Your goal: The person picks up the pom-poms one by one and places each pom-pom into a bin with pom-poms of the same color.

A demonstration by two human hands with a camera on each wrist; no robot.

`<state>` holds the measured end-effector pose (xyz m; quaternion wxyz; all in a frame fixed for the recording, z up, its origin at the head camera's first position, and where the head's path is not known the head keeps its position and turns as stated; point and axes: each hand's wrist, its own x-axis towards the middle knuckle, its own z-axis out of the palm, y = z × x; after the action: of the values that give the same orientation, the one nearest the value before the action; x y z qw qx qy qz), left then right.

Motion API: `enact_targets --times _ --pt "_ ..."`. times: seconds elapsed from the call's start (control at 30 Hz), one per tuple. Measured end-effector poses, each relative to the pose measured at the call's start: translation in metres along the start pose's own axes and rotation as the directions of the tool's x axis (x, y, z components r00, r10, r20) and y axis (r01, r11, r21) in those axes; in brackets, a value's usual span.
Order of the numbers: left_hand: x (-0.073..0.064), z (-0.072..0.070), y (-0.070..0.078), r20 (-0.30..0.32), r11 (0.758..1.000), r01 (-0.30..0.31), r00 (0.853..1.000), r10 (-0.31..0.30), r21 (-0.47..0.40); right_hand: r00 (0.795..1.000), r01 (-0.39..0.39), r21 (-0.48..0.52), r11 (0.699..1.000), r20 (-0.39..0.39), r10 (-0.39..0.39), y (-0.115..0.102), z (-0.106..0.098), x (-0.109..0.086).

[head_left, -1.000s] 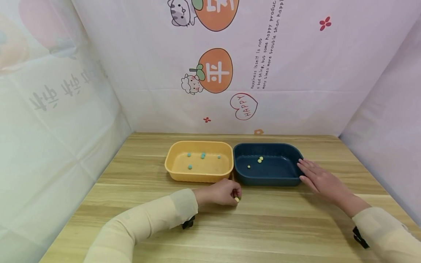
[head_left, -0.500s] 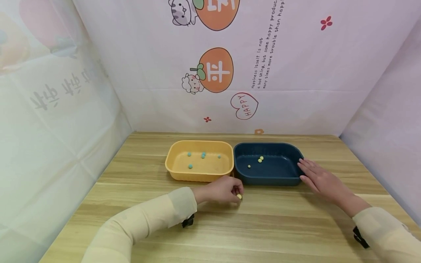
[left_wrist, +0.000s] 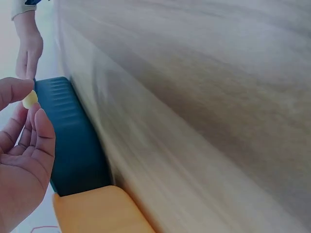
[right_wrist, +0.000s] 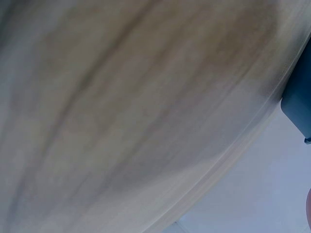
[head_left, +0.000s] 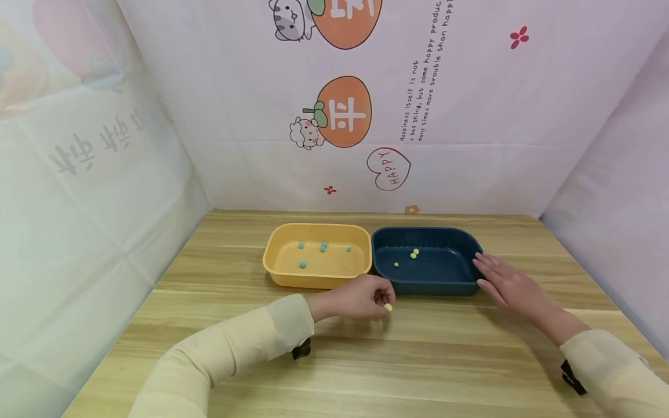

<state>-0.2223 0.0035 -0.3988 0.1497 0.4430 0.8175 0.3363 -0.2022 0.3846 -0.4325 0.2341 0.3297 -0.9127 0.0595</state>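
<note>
Between thumb and fingertips, my left hand pinches a small pale-yellow ball, just in front of the dark blue tray's near left corner. The left wrist view shows the same yellow ball at the fingertips. My right hand rests with straight fingers against the right end of the dark blue tray. Inside that tray lie a few yellow balls. To its left, touching it, stands the yellow tray, with several small blue balls on its floor.
Both trays stand on a wood-grain table. A printed white cloth hangs behind the table, and more white cloth hangs at the sides. In the right wrist view, the blue tray shows only at the edge.
My left hand has moved a little to the right and away from me, still pinching the yellow ball. The right hand and both trays have stayed in place.
</note>
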Motion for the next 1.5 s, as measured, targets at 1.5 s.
enact_targets --times 1.5 --pt "0.102 -0.022 0.012 -0.255 0.999 0.041 0.966 -0.049 -0.036 1.0 0.012 0.0 1.0 -0.004 -0.012 0.0 -0.001 0.0"
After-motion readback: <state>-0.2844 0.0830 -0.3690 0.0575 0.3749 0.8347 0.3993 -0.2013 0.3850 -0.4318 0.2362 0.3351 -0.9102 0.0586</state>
